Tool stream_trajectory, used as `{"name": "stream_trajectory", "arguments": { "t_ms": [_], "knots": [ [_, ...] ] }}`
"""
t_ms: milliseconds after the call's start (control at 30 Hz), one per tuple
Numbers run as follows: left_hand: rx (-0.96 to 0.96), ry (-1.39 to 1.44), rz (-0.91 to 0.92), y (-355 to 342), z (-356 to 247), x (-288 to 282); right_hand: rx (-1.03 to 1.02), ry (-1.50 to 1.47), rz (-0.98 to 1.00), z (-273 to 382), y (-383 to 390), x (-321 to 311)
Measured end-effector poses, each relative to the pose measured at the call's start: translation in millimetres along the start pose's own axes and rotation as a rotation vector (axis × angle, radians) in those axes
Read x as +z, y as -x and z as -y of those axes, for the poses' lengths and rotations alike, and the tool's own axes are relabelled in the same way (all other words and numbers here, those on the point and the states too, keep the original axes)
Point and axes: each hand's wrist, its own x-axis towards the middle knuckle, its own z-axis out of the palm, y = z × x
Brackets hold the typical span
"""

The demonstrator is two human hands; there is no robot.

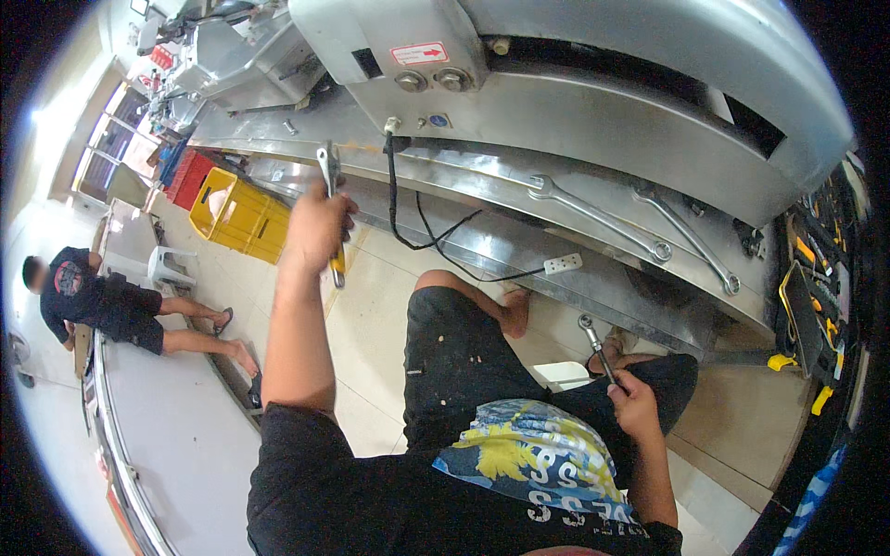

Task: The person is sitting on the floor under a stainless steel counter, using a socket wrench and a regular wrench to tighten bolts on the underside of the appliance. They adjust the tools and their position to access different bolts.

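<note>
My left hand (318,227) is raised in front of the steel bench, its fingers wrapped round a hand tool with a silver head (327,167) and a yellow-ended handle. The head points up and the yellow end sticks out below my fist; its exact kind is unclear. Low at the right, beside my knee, my right hand (634,403) is closed round a ratchet-like metal tool (593,337) with a round silver head and a darker shaft. Two combination wrenches lie on the bench: one large wrench (603,221), and a second wrench (693,243) to its right.
A large stainless machine (575,111) stands on the steel bench (464,165). Its black cable hangs down towards a white power strip (563,264). Yellow crate (239,218) and red crate (190,178) stand left. Tools fill a dark case (816,278) at right. Another person (111,296) leans at far left.
</note>
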Motion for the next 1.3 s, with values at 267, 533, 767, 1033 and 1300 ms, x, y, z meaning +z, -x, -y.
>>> {"name": "stream_trajectory", "arguments": {
  "t_ms": [267, 533, 767, 1033, 1300],
  "knots": [
    [0.239, -0.983, 0.056, -146, 21, 13, -0.079, 0.033, 0.019, 25, 0, -2],
    [0.454, -0.884, 0.033, -179, 41, 6, -0.222, 0.123, -0.108, 41, 22, -1],
    [0.508, 0.24, -0.216, -11, 26, 30, -0.415, 0.027, -0.125, 82, 30, -9],
    [-0.313, 0.83, 0.932, 130, 20, 190, -0.554, 0.266, 0.129, 127, 22, -10],
    [-0.503, 0.835, 0.931, 136, 40, 201, -0.429, 0.287, 0.149, 58, 26, -40]
  ]
}}
